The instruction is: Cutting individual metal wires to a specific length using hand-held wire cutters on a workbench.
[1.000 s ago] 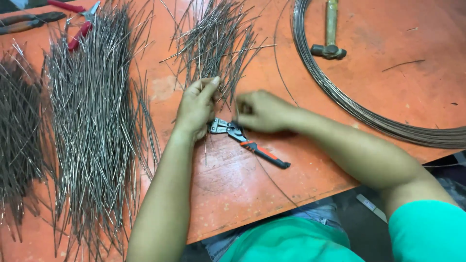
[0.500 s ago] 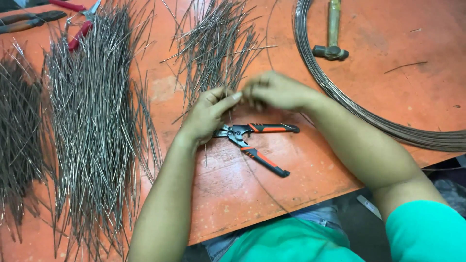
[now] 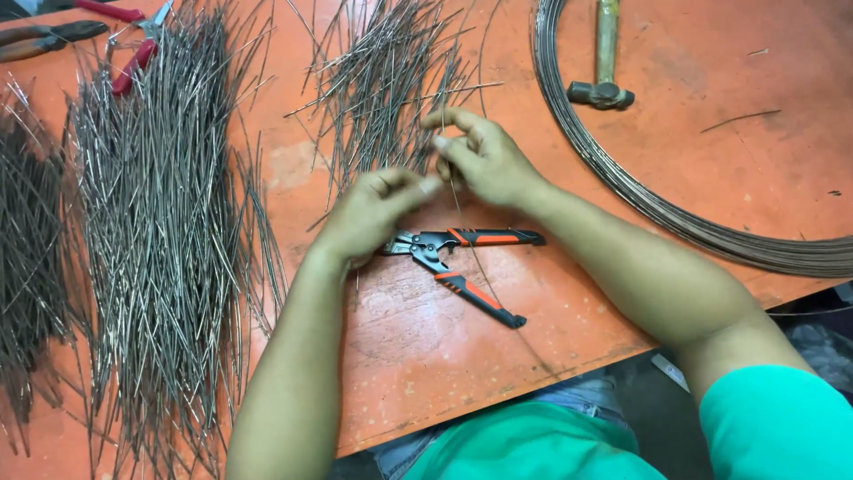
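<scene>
My left hand [image 3: 373,213] and my right hand [image 3: 480,156] meet over the orange table [image 3: 729,178], and both pinch one thin steel wire [image 3: 455,191] that runs down toward the table's near edge. Right below the hands lie black pliers with orange grips [image 3: 462,267], jaws pointing left and handles spread apart. Just beyond my hands is a loose pile of cut wire pieces [image 3: 382,80].
A big heap of cut wires [image 3: 169,240] covers the left side, with a darker heap [image 3: 31,258] at the far left. Red-handled cutters [image 3: 133,44] and dark pliers [image 3: 44,37] lie far left. A wire coil [image 3: 675,213] and a hammer [image 3: 604,62] sit at right.
My right hand let go of the pliers, which now lie open on the table. Both hands rose away from me and took hold of a single wire.
</scene>
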